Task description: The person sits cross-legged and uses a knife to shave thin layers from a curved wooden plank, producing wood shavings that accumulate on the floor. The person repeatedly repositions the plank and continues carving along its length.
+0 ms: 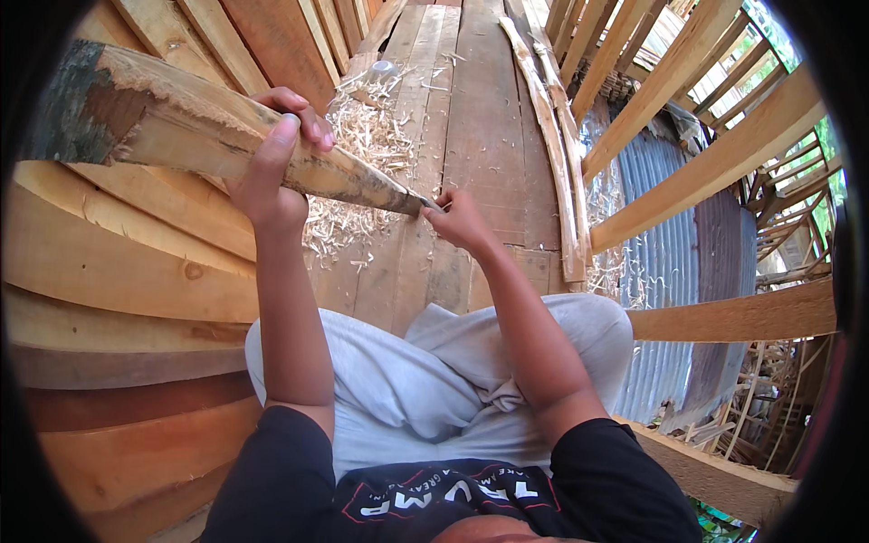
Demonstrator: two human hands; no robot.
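A long wooden pole [195, 127] slants from the upper left toward the middle of the view. Most of it is stripped pale, with rough dark bark left at its thick far-left end. My left hand [276, 172] is wrapped round the pole, thumb on top. At the pole's narrow end my right hand [460, 220] is closed, with a small dark, thin piece [431, 204] showing at its fingertips. Whether that piece is a blade or a part of the pole, I cannot tell. Curled wood shavings [348, 217] lie on the floor beneath the pole.
A plank wall [127, 244] rises close on the left. Two peeled poles [552, 136] lie along the plank floor [484, 118] at the right. Beyond them stand slanted wooden railing slats [715, 195], with corrugated metal sheets [665, 271] below. A small clear container [383, 70] sits by the shavings.
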